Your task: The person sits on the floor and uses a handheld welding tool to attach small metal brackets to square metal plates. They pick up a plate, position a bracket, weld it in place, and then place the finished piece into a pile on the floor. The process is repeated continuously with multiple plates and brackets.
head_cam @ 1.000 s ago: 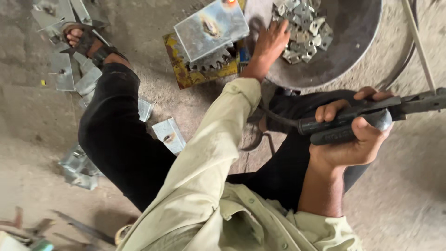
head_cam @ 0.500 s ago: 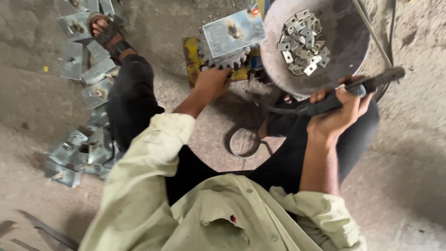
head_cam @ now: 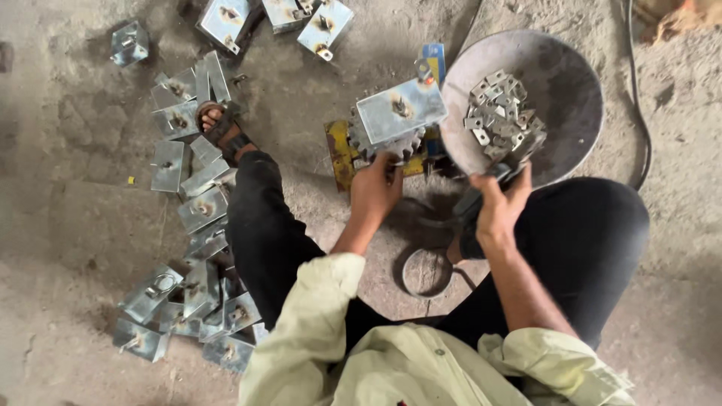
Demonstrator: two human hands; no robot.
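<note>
Left hand (head_cam: 374, 192) moved onto gear-edged metal plate (head_cam: 398, 113), gripping, right hand (head_cam: 500, 207) clenching dark tool (head_cam: 481, 197) upright.

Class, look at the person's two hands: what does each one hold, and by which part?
The left hand grips the lower edge of the metal box on the toothed jig. The right hand holds a dark tool by its handle.

The person wears a loose, pale yellow-green shirt (head_cam: 391, 361) with small buttons down the front, both sleeves rolled back above the forearms. Black trousers (head_cam: 271, 233) cover both legs. A dark strapped sandal (head_cam: 218, 128) shows on the left foot. Left hand (head_cam: 376, 192) and right hand (head_cam: 500, 207) are bare, no gloves.
</note>
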